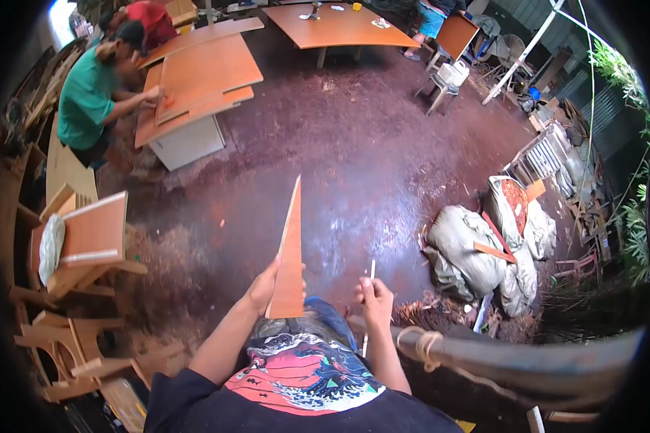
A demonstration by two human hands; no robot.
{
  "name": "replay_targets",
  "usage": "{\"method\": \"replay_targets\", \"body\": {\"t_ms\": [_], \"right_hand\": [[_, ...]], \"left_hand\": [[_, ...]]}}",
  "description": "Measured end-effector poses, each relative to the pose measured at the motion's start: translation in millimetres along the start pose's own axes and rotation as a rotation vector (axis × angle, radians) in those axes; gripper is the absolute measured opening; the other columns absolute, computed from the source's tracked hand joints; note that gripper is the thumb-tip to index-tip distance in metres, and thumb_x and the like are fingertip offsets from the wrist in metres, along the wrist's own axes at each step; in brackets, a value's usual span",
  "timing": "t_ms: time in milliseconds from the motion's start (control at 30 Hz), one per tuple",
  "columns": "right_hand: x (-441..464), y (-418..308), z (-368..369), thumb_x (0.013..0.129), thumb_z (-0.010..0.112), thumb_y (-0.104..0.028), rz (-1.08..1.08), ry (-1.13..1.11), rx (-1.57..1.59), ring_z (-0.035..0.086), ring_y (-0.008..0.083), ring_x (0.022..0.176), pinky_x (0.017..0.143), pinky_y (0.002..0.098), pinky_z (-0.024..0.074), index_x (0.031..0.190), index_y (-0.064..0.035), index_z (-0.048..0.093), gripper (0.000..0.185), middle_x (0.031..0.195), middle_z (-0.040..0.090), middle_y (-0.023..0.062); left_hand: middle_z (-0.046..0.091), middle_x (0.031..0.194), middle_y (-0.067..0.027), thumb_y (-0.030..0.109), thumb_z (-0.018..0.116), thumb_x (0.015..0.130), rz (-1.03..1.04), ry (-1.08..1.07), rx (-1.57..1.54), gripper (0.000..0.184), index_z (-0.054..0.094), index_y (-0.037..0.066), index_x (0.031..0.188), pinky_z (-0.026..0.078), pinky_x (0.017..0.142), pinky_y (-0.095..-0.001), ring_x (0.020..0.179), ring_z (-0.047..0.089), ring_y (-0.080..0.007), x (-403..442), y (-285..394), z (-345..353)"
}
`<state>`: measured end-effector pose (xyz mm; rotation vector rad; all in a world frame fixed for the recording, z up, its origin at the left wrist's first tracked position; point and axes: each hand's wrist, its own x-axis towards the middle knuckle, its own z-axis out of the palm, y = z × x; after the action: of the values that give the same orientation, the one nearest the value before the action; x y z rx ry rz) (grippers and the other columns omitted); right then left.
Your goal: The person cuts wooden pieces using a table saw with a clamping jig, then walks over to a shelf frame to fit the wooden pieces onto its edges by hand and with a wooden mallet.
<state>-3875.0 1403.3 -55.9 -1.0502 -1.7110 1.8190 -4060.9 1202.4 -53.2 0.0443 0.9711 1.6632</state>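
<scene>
My left hand [264,289] is closed on a long, tapering wooden board [289,267] with an orange-brown face and a pale edge. Its narrow tip points away from me, and its wide end is close to my lap. My right hand [376,297] is closed around a thin white strip [373,268] that sticks up above the fingers. A pale length also shows below that hand, though I cannot tell whether it is the same piece. The two hands are apart, in front of my body.
A person in a green shirt [87,97] leans over stacked orange panels [209,65] at far left. A large orange table [339,25] stands at the back. Filled sacks [462,249] lie right, beyond a rail with rope [427,350]. Wooden frames [87,238] stand left.
</scene>
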Motion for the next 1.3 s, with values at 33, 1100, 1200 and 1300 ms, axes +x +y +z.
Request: {"method": "replay_targets", "body": {"t_ms": [33,1100,1200,1300], "right_hand": [[38,-17,12,0.103,0.061,-0.026,0.037,-0.039,0.006,0.060,0.0107,0.064,0.062,0.0277,0.0518,0.109,0.0029,0.067,0.030,0.083,0.070,0.0078],[1020,-328,264,0.102,0.050,-0.055,0.788,-0.909,0.581,0.047,0.0102,0.038,0.030,0.0262,0.0387,0.143,-0.0017,0.043,0.067,0.093,0.068,0.0244],[1115,-351,278,0.103,0.046,-0.057,0.849,-1.018,0.523,0.049,0.0101,0.039,0.030,0.0272,0.0421,0.144,-0.0028,0.043,0.068,0.097,0.069,0.0265],[1184,-386,310,0.103,0.044,-0.058,0.871,-1.069,0.382,0.044,0.0085,0.039,0.029,0.0256,0.0370,0.144,-0.0022,0.039,0.070,0.092,0.068,0.0231]], "left_hand": [[0.067,0.094,-0.0166,0.060,0.033,0.104,-0.025,-0.084,-0.225,0.070,0.055,-0.002,0.127,0.058,0.077,-0.0452,0.083,0.068,-0.0302,26,28,4],[0.063,0.132,-0.0238,0.060,0.037,0.104,0.049,0.242,0.150,0.077,0.037,-0.001,0.151,0.055,0.093,-0.0462,0.110,0.067,-0.0340,775,651,-148],[0.065,0.128,-0.0222,0.049,0.047,0.105,0.154,0.433,0.123,0.066,0.044,-0.002,0.146,0.055,0.091,-0.0421,0.108,0.068,-0.0313,804,662,-144],[0.066,0.126,-0.0213,0.042,0.049,0.106,0.251,0.606,0.077,0.059,0.046,-0.003,0.144,0.056,0.088,-0.0392,0.105,0.069,-0.0290,811,677,-143]]}}
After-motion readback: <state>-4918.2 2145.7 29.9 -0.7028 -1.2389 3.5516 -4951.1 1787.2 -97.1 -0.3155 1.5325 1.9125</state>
